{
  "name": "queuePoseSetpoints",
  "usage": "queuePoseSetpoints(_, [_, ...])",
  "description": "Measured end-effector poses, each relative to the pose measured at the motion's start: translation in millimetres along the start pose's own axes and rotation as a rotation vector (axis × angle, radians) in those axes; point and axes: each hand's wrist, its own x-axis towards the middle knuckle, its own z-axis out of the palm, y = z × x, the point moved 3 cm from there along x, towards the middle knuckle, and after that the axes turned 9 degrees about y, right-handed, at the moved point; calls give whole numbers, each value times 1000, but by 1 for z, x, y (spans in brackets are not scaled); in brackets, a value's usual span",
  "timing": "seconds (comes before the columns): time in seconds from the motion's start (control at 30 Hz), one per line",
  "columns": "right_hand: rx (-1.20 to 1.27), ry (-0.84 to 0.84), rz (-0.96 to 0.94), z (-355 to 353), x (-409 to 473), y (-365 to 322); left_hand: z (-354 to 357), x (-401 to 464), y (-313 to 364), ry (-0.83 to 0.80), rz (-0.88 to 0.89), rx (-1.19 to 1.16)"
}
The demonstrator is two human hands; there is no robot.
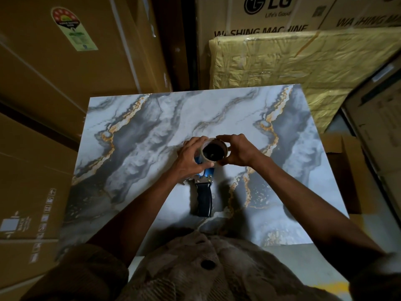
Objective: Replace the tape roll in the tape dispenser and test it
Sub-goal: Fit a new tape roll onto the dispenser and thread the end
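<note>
From over the person's shoulders, looking down, a marble-patterned table (152,118) with grey and gold veins sits hemmed in by cardboard boxes (65,68), one at the back printed with LG and washing machine lettering (260,16), and a yellowish plastic-wrapped package (303,61) leaning behind the far edge. Near the middle of the table lies the tape dispenser (204,192), its black handle pointing toward the person and its blue body running away under the hands. At its far end sits the tape roll (214,150), a pale ring around a dark centre. The left hand (192,158) curls its fingers round the roll's left side, over the blue body. The right hand (238,152) grips the roll's right side, fingertips hooked over its top edge. Both forearms are bare, above a tan buttoned shirt (206,268).
</note>
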Motion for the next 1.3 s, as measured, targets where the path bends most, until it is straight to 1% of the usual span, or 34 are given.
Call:
queuePoseSetpoints(0.1, [-20,-13,-8,0,-1,-6,-1,1,-4,7,1,-25])
queuePoseSetpoints(0.23, [-120,-38,-43,5,4,-14,1,1,-11,15,-9,-11])
queuePoseSetpoints(0.43, [-118,-46,-36,7,6,-10,3,2,-10,24,-20,45])
queuePoseSetpoints(0.5, [-125,-49,-37,7,7,-10,3,1,-9,31,-34,89])
queuePoseSetpoints(0.6, [-125,-49,-29,7,8,-9,3,2,-10,39,-9,224])
queuePoseSetpoints(0.77, [-117,-49,-25,10,8,-5,2,3,-10,39,18,273])
queuePoseSetpoints(0.9, [-103,-59,-6,14,8,-4,3,2,-10,34,-6,283])
queuePoseSetpoints(1.0, [-113,-73,22,18,8,-2,9,3,-13,5,-30,340])
queuePoseSetpoints(1.1, [-82,-74,48,21,7,0,12,4,-12,-19,-31,387])
queuePoseSetpoints(1.23, [-29,-51,94,26,6,7,11,4,-8,-11,-8,404])
queuePoseSetpoints(1.3, [45,-43,135,30,3,15,9,4,-7,-18,6,443])
